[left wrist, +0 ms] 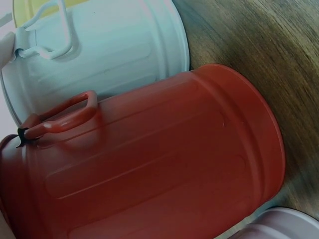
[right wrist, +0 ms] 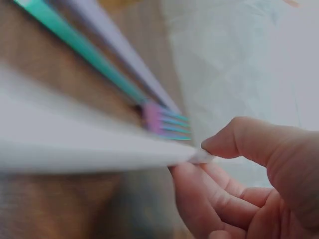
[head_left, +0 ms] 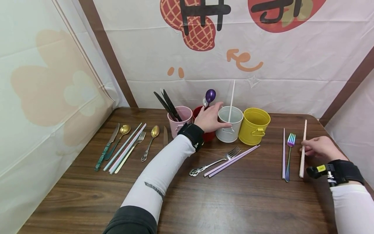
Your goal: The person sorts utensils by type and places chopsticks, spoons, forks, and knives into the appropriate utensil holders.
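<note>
My right hand pinches a pale chopstick between thumb and fingers at the table's right side. In the right wrist view this chopstick runs blurred across the frame. To its left lie a rainbow-coloured fork and a lilac chopstick. My left hand reaches over the red bucket, thumb and fingers spread about the near-left rim of the white bucket. One white chopstick stands in that bucket. A purple spoon sticks up behind my left hand.
A pink bucket holding black-handled cutlery and a yellow bucket flank the row. Knives, spoons, chopsticks and a fork lie at left. A silver fork and two lilac chopsticks lie at the middle.
</note>
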### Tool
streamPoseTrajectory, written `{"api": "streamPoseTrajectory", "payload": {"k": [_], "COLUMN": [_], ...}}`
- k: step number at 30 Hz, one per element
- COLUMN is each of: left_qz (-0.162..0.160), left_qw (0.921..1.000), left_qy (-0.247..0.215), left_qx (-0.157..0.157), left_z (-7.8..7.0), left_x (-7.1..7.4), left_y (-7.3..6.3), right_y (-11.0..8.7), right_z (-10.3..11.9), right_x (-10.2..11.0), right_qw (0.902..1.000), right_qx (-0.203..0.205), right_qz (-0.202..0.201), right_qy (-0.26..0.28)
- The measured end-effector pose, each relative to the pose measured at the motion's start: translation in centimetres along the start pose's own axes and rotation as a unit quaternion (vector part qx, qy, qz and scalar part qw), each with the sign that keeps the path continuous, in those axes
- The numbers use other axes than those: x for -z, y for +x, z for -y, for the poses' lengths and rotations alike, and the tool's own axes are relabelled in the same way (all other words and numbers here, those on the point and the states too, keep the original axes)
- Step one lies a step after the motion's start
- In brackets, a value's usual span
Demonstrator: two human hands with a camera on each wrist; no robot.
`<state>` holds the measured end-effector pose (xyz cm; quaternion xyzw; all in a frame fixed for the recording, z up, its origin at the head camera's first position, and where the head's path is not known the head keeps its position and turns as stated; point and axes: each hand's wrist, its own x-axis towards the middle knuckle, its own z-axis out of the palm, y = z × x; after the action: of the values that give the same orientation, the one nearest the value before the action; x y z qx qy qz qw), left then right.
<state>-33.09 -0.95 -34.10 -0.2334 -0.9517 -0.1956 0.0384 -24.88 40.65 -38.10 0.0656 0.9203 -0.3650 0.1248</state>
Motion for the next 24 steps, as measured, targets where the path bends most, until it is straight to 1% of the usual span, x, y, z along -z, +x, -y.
{"api": "streamPoseTrajectory", "payload": {"k": [2,5,8,10,12,15,21,24], "left_qz": [-0.001,-0.002,-0.003,-0.003,-0.002,-0.002,-0.008,-0.012], "left_qw": [1.0000,1.0000,1.0000,1.0000,1.0000,1.0000,0.9999,0.9998], "left_qy": [0.002,0.004,0.005,0.005,0.005,0.002,0.006,0.014], "left_qx": [0.000,-0.002,-0.002,-0.002,-0.001,0.000,-0.003,-0.007], "left_z": [-0.1,-0.2,-0.2,-0.2,-0.2,-0.2,-0.1,0.0], "left_x": [0.1,0.2,0.2,0.2,0.3,0.3,0.2,0.0], "left_y": [-0.1,-0.1,-0.2,-0.2,-0.3,-0.4,-0.3,-0.1], "right_y": [-0.3,-0.8,-1.3,-1.6,-1.9,-2.3,-2.8,-2.8], "right_z": [0.1,0.7,1.7,2.7,3.8,5.7,9.8,11.9], "right_x": [0.6,1.4,2.1,2.4,2.6,2.7,2.5,2.3], "right_qw": [0.9996,0.9975,0.9937,0.9902,0.9849,0.9759,0.9612,0.9511], "right_qx": [0.014,0.050,0.081,0.096,0.107,0.129,0.172,0.188], "right_qz": [-0.015,-0.039,-0.068,-0.082,-0.095,-0.109,-0.148,-0.169], "right_qy": [0.020,0.029,0.035,0.061,0.098,0.138,0.157,0.178]}}
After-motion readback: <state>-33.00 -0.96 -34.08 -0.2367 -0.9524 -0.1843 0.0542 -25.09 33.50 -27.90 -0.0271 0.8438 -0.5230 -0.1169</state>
